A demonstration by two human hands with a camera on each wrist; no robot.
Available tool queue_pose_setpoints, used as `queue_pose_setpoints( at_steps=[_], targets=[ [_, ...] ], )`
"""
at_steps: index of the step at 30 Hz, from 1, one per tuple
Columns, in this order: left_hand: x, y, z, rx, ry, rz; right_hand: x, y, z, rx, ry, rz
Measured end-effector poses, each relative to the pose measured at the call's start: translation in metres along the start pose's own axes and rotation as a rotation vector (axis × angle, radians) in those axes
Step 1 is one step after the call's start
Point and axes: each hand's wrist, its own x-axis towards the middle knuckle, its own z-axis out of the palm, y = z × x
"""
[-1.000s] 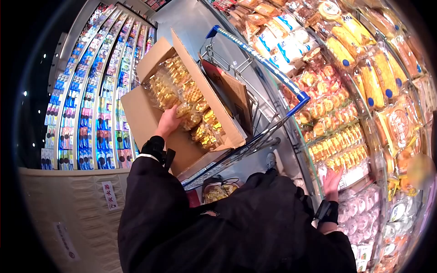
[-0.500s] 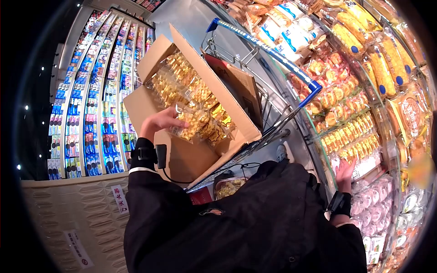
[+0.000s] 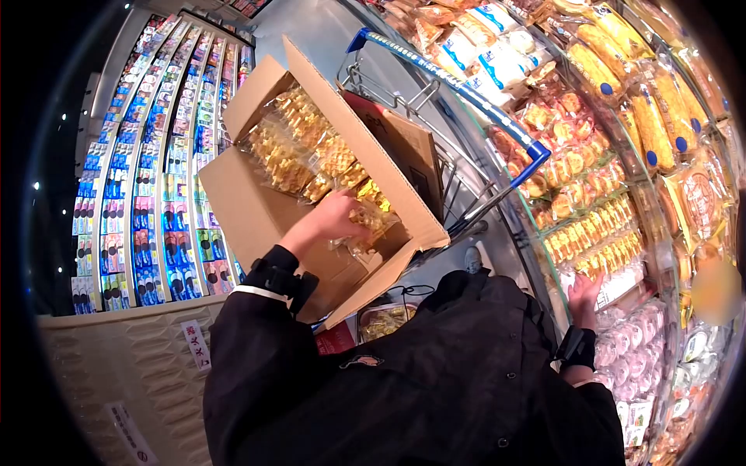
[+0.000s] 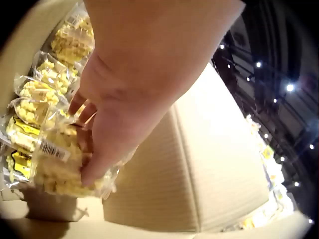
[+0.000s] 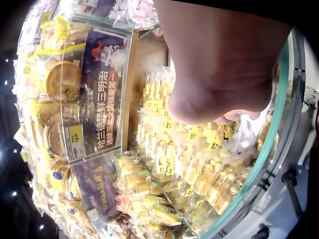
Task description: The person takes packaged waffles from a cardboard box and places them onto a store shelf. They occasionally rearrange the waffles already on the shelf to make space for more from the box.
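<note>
Reaching into the cardboard box (image 3: 256, 210) at the centre of the head view, your left hand (image 3: 334, 219) grips a clear packet (image 4: 52, 167) of pale yellow snack pieces. The left wrist view shows the thumb and fingers curled round the packet's upper end, beside its barcode label. That packet sits at the lower right end of the box, touching the other packets (image 3: 299, 147), which lie stacked in rows toward the upper left of the box. The box has its flaps open and rests tilted on top of a wire trolley (image 3: 435, 179), whose blue handle (image 3: 458, 89) runs diagonally across the upper middle of the frame. Your right hand (image 3: 584, 293) is at the lower right of the head view, against the front of the curved display shelf (image 3: 544, 264). Its fingers look extended and loosely spread, with nothing gripped. Whether it touches the shelf edge cannot be confirmed. In the right wrist view the hand hangs just above rows of yellow-labelled shelf packets (image 5: 199, 164) behind a glass rim (image 5: 269, 149). Chiller shelves (image 3: 155, 171) of blue-labelled goods fill the left of the head view.
</note>
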Motion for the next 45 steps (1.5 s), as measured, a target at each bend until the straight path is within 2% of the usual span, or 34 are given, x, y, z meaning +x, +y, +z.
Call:
queue_pose_setpoints(
  at_steps=[1, 3, 5, 6, 7, 9, 10, 13, 14, 15, 17, 18, 19, 20, 21, 22, 23, 24, 25, 26, 27, 28, 29, 30, 31, 33, 34, 35, 37, 39, 40, 41, 42, 45],
  targets=[
    [0.003, -0.004, 0.016, 0.135, 0.233, 0.128, 0.003, 0.001, -0.003, -0.021, -0.028, -0.006],
    [0.019, -0.016, 0.038, 0.129, 0.185, 0.149, 0.003, 0.002, -0.008, -0.039, -0.047, -0.015],
    [0.028, -0.018, 0.060, 0.092, 0.355, 0.216, 0.000, 0.002, -0.004, -0.023, -0.031, -0.023],
    [0.026, -0.004, 0.050, 0.193, 0.169, 0.149, 0.002, 0.002, -0.004, -0.005, -0.022, -0.020],
    [0.028, 0.001, 0.055, 0.197, 0.170, 0.155, 0.000, 0.001, -0.003, 0.001, -0.020, -0.024],
    [0.030, 0.016, 0.063, 0.131, 0.220, -0.092, -0.004, 0.002, 0.000, -0.011, -0.057, -0.029],
    [0.028, 0.028, 0.057, 0.211, 0.199, -0.182, -0.005, 0.002, -0.001, -0.006, -0.057, -0.032],
    [0.036, 0.027, 0.046, 0.394, 0.269, -0.099, -0.006, 0.006, -0.005, 0.029, -0.099, -0.060],
    [0.040, 0.012, 0.051, 0.397, 0.317, 0.017, -0.004, 0.010, -0.010, -0.004, -0.147, -0.127],
    [0.043, 0.003, 0.050, 0.406, 0.319, 0.031, 0.001, 0.017, -0.018, -0.036, -0.189, -0.194],
    [0.051, -0.010, 0.047, 0.092, 0.162, 0.041, 0.035, 0.041, -0.054, -0.215, -0.271, -0.299],
    [0.053, -0.008, 0.042, 0.157, 0.371, 0.162, 0.006, 0.027, -0.030, -0.125, -0.174, -0.215],
    [0.052, -0.005, 0.035, -0.038, 0.353, 0.106, -0.015, 0.008, 0.002, -0.028, -0.075, -0.135],
    [0.046, 0.009, 0.015, -0.001, 0.250, -0.087, -0.011, 0.009, 0.003, -0.029, -0.054, -0.122],
    [0.040, 0.012, 0.004, -0.009, 0.264, -0.141, -0.008, 0.010, 0.000, -0.027, -0.031, -0.109],
    [0.031, 0.005, -0.005, -0.195, 0.311, -0.041, -0.019, 0.004, 0.009, -0.034, -0.016, -0.106],
    [0.017, 0.008, -0.027, -0.146, 0.156, -0.258, -0.029, -0.003, 0.019, -0.042, 0.002, -0.101],
    [-0.006, 0.029, -0.062, -0.186, 0.077, -0.323, -0.028, -0.004, 0.019, -0.065, -0.011, -0.102],
    [-0.026, 0.002, -0.072, -0.322, 0.044, -0.330, -0.029, -0.002, 0.015, -0.089, -0.022, -0.095],
    [-0.053, 0.032, -0.091, -0.580, 0.134, -0.249, -0.037, -0.005, 0.018, -0.098, -0.010, -0.086],
    [-0.079, 0.044, -0.106, -0.639, 0.242, -0.270, -0.043, -0.011, 0.020, -0.114, -0.008, -0.077],
    [-0.106, 0.047, -0.123, -0.547, 0.256, -0.279, -0.041, -0.010, 0.016, -0.110, -0.025, -0.073],
    [-0.125, 0.055, -0.121, -0.642, 0.452, -0.128, -0.039, -0.009, 0.012, -0.108, -0.052, -0.069],
    [-0.143, 0.085, -0.131, -0.674, 0.492, -0.158, -0.044, -0.012, 0.013, -0.114, -0.056, -0.065],
    [-0.158, 0.105, -0.132, -0.729, 0.529, -0.087, -0.035, -0.008, 0.009, -0.097, -0.056, -0.054],
    [-0.163, 0.119, -0.128, -0.707, 0.444, 0.197, -0.029, -0.007, 0.005, -0.067, -0.095, -0.031],
    [-0.157, 0.140, -0.113, -0.903, 0.426, 0.201, -0.026, -0.006, 0.005, -0.072, -0.103, -0.025],
    [-0.127, 0.201, -0.097, -1.098, 0.408, 0.204, -0.023, -0.006, 0.006, -0.060, -0.067, -0.010],
    [-0.079, 0.275, -0.067, -1.119, 0.208, 0.134, -0.018, -0.005, 0.007, -0.050, -0.043, 0.013],
    [-0.028, 0.315, -0.027, -1.101, -0.086, 0.109, -0.015, -0.007, 0.007, -0.114, -0.118, 0.046],
    [0.001, 0.321, 0.001, -1.248, -0.282, 0.058, -0.014, -0.009, 0.005, -0.140, -0.150, 0.059],
    [0.018, 0.336, 0.019, -1.555, -0.463, -0.092, -0.015, -0.012, 0.001, -0.165, -0.177, 0.071],
    [0.034, 0.340, 0.041, -1.619, -0.503, -0.138, -0.015, -0.015, -0.005, -0.188, -0.200, 0.082],
    [0.059, 0.345, 0.088, -1.410, -0.460, -0.336, -0.018, -0.025, -0.014, -0.168, -0.302, 0.114]
  ],
)
